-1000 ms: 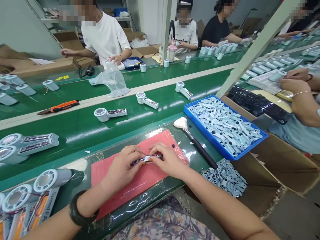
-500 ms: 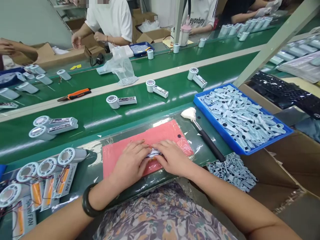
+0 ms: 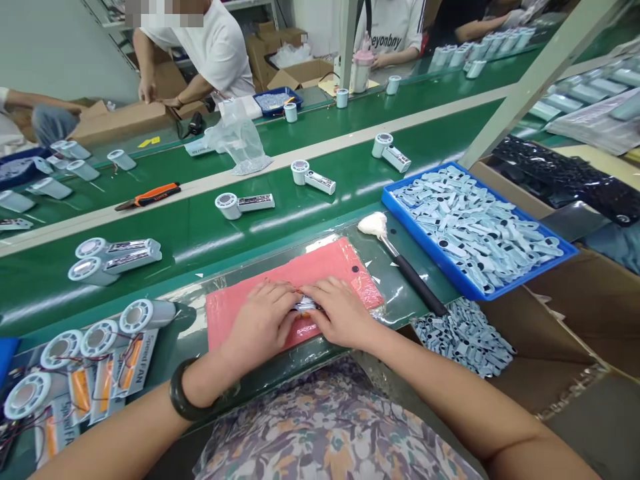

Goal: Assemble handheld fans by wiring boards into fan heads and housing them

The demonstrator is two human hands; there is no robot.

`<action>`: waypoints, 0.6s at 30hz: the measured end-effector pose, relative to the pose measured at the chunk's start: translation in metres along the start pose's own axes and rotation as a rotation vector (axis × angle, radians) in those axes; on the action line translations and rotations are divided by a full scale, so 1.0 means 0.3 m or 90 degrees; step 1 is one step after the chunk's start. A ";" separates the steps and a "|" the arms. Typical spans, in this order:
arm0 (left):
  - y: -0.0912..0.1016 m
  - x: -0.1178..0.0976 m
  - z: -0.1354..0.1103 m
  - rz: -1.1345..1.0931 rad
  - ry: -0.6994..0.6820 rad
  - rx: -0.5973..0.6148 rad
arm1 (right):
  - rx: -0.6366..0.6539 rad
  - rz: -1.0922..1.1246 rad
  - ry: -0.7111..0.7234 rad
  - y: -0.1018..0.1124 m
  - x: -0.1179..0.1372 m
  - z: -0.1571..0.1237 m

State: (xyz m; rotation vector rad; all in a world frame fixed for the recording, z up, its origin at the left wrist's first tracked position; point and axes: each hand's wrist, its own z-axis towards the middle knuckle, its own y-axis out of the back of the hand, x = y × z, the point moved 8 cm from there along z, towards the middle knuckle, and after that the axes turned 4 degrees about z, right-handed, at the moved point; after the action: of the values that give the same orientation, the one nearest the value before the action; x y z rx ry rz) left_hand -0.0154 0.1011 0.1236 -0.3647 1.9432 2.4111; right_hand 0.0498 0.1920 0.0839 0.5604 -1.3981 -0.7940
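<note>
Down on the pink pad [image 3: 345, 263] on the green belt desk [image 3: 280, 230], the big change from a second ago is the hands. The left hand [image 3: 260, 327] and the right hand [image 3: 343, 313] were pinching with raised fingertips, and now they've dropped low and flat, with the fingers meeting in the middle. Honestly can't tell if they're gripping or just pressing down, but neither has let go. The small silver-and-black strip [image 3: 306, 305] sits right between them, so covered now that only a sliver shows, and you can't really make out what it is. Just to the right there's a brush with a white tuft [image 3: 373, 225], and past that a blue tray [image 3: 425, 243] heaped with pale blue plastic pieces [image 3: 465, 227], plus a loose pile of similar pieces [image 3: 463, 337] on the cardboard below. Off to the left, wired fans with printed cards [image 3: 100, 343] are lined up, and a black bangle [image 3: 183, 390] sits behind the left hand.
</note>
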 end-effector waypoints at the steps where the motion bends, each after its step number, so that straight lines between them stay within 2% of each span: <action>1: 0.000 0.002 -0.001 -0.002 -0.004 0.004 | 0.000 0.005 0.006 0.003 -0.001 -0.001; 7: 0.000 -0.005 -0.002 0.004 -0.012 0.007 | 0.026 0.011 0.067 0.007 0.003 -0.012; 11: -0.007 0.002 0.017 0.013 0.018 0.022 | 0.019 -0.008 0.035 0.003 -0.008 0.001; 15: -0.012 0.028 0.034 -0.025 0.044 0.070 | 0.022 0.012 0.006 0.008 -0.011 0.013; 18: -0.004 0.039 0.036 -0.068 0.043 0.101 | 0.013 0.032 0.020 0.016 -0.001 0.006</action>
State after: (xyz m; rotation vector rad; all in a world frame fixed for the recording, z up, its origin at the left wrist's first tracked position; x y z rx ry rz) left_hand -0.0284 0.1103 0.1222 -0.5351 2.0685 2.1898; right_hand 0.0487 0.1954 0.0875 0.5490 -1.3868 -0.7290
